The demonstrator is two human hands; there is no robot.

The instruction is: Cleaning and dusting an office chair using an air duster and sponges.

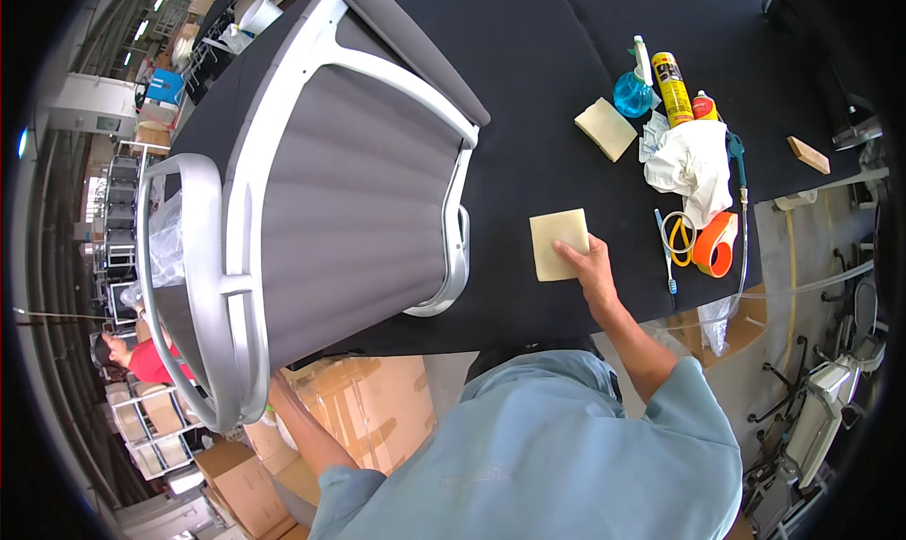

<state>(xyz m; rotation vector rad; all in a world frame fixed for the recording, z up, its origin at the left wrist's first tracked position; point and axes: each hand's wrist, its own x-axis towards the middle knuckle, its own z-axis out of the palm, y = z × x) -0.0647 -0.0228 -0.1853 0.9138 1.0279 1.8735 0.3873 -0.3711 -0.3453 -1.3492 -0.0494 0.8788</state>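
Near the table's (510,172) left edge, the chair's (349,191) frame hides the left hand. The right hand's (595,274) fingers are hidden under the cream pad (559,243). The picture's upper edge cuts the chair.

Grey chair (354,200), silver-framed, on black table (528,68), square cream pad (557,228) to its right, gripped at one edge

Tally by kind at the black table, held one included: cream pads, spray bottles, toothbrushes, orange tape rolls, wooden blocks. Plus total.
Cream pads: 2 (one in the right hand)
Spray bottle: 1
Toothbrush: 1
Orange tape roll: 1
Wooden block: 1
Total: 6
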